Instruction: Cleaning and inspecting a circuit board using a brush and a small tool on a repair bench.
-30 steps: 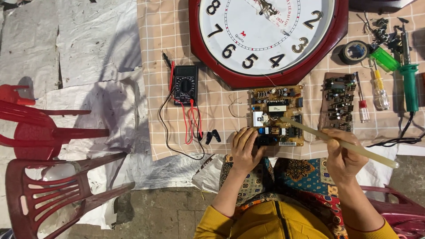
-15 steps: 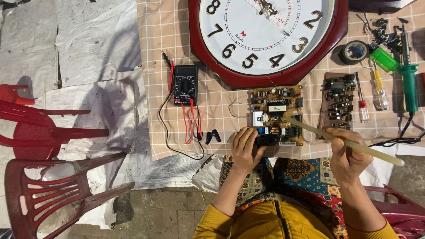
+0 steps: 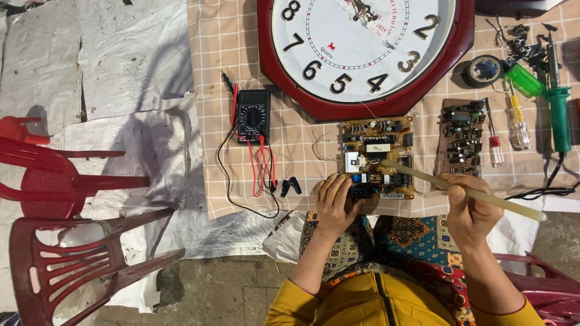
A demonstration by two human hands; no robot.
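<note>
Circuit board [image 3: 377, 158] near the tabletop's front edge, below the clock [image 3: 362, 48]. Left hand [image 3: 336, 204] gripping its front-left corner. Right hand [image 3: 470, 208] closed around a pale stick [image 3: 459, 190], tip on the board, barely moved from 1 second ago: probing continues.

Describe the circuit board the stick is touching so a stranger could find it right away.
Start at the big red-rimmed wall clock lying on the checked cloth. Just below its lower rim is a yellowish circuit board, steadied at its near corner by the left hand, with a pale stick from the right hand resting on it. Unlike the darker, narrower board to its right, it is wide and being handled.
</note>
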